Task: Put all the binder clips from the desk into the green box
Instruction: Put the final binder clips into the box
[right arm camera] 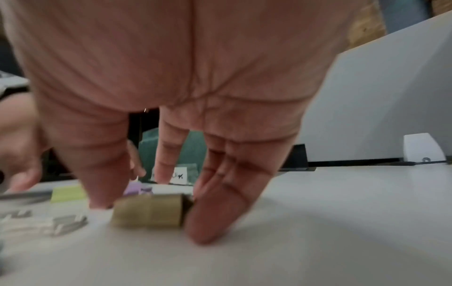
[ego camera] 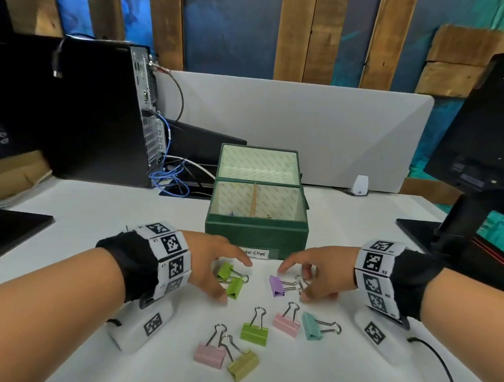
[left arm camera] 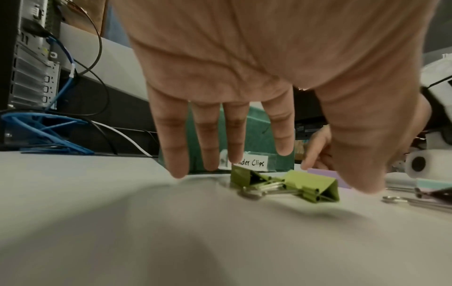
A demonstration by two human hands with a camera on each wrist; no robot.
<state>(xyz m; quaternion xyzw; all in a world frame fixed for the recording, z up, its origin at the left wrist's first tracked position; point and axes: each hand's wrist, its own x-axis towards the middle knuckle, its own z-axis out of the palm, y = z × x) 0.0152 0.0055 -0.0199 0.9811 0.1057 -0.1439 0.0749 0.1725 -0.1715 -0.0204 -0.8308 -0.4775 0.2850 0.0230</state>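
The green box [ego camera: 255, 237] stands open mid-desk with a "Binder Clips" label [ego camera: 253, 252]; a clip or two lie inside. My left hand [ego camera: 234, 280] hovers with straight, spread fingers over two green clips [left arm camera: 288, 183], holding nothing. My right hand [right arm camera: 149, 212] reaches down just right of a purple clip [ego camera: 276, 286]. Its thumb and fingers pinch the ends of an olive clip [right arm camera: 149, 211], blurred, and hidden under the hand in the head view. Several more clips lie nearer me: green [ego camera: 254, 335], pink [ego camera: 285, 324], teal [ego camera: 311, 329], pink [ego camera: 209, 354], yellow-green [ego camera: 243, 365].
A computer tower [ego camera: 100, 112] with blue cables [ego camera: 170, 178] stands at the back left. To the right is a monitor [ego camera: 490, 134] on a stand base [ego camera: 422, 234]. A grey partition [ego camera: 295, 128] runs behind the box. A black cable [ego camera: 441, 371] crosses the desk's right front.
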